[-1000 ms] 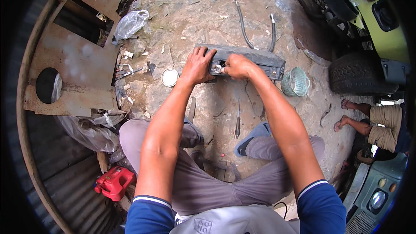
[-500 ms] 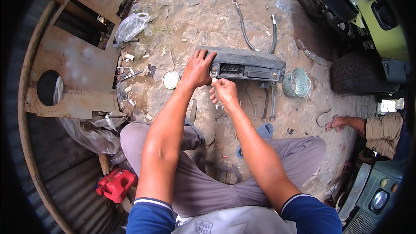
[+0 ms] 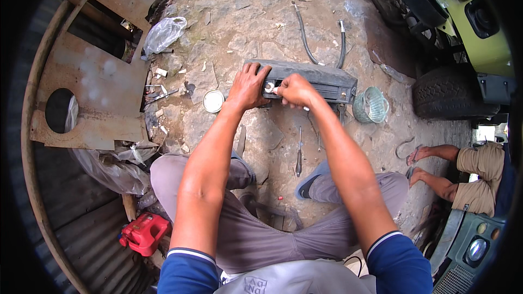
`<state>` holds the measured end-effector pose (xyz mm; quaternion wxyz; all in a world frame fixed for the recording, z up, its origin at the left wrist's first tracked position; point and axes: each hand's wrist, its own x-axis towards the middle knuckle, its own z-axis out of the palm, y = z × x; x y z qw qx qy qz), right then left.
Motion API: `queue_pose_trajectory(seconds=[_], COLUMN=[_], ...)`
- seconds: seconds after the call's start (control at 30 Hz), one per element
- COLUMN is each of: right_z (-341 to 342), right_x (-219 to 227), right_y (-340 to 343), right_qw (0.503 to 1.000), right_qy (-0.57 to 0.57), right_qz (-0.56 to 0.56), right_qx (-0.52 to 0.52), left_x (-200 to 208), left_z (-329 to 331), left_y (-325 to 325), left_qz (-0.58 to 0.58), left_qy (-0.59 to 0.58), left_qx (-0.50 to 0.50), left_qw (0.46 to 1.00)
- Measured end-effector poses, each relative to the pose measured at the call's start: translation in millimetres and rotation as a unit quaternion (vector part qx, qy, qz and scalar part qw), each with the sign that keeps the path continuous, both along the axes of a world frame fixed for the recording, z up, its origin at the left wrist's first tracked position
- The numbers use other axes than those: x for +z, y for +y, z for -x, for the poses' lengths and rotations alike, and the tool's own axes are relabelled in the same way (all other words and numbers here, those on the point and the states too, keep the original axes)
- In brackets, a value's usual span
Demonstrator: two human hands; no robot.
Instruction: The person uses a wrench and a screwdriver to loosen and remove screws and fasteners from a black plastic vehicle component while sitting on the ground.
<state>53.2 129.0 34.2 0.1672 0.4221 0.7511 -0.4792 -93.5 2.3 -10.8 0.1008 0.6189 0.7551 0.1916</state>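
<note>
A long black plastic vehicle part (image 3: 348, 83) with a vent-like opening lies on the stone ground in front of me. My left hand (image 3: 249, 85) lies over its left end, fingers spread along the top edge and back. My right hand (image 3: 297, 91) is closed round a wrench (image 3: 275, 90). The wrench's head sits at a round metal fitting on the part's left front corner, and most of its shank is hidden in my fingers. A screwdriver (image 3: 299, 155) with a dark handle lies on the ground nearer to me.
Right of the part stands a green plastic basket (image 3: 371, 104); left is a round tin (image 3: 213, 100). Black hoses (image 3: 343, 46) lie beyond. A red jerrycan (image 3: 145, 234) stands near left. At right are a tyre (image 3: 453, 92) and another person's legs (image 3: 438, 152).
My right hand has swung up and to the right with the wrench, now in front of the part. My left hand stays in place. More of the other person's legs shows.
</note>
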Motion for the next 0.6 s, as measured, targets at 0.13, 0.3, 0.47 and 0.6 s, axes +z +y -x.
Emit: queue_pose_trajectory(seconds=[0.13,0.3,0.47,0.6], right_z=[11.4,-14.8,-20.2,-14.4], right_x=[7.9,-21.0,-50.1,-50.7], right_y=[22.5,-32.1,-74.1,-82.4], right_qw=[0.99,0.983,0.923,0.914], right_qy=[-0.044,0.084,0.187,0.185], right_qz=[-0.024,0.087,0.15,0.149], right_qx=[0.129,-0.134,-0.3,-0.329], left_x=[0.3,4.9,1.4,4.3], left_z=[0.5,3.4,-0.4,-2.3], left_y=[1.8,-1.7,1.2,0.7], left_qz=[0.007,0.023,0.01,0.024], left_qy=[-0.005,-0.022,-0.011,-0.017], left_qx=[-0.007,0.005,0.003,0.004], left_qw=[1.0,0.999,1.0,1.0])
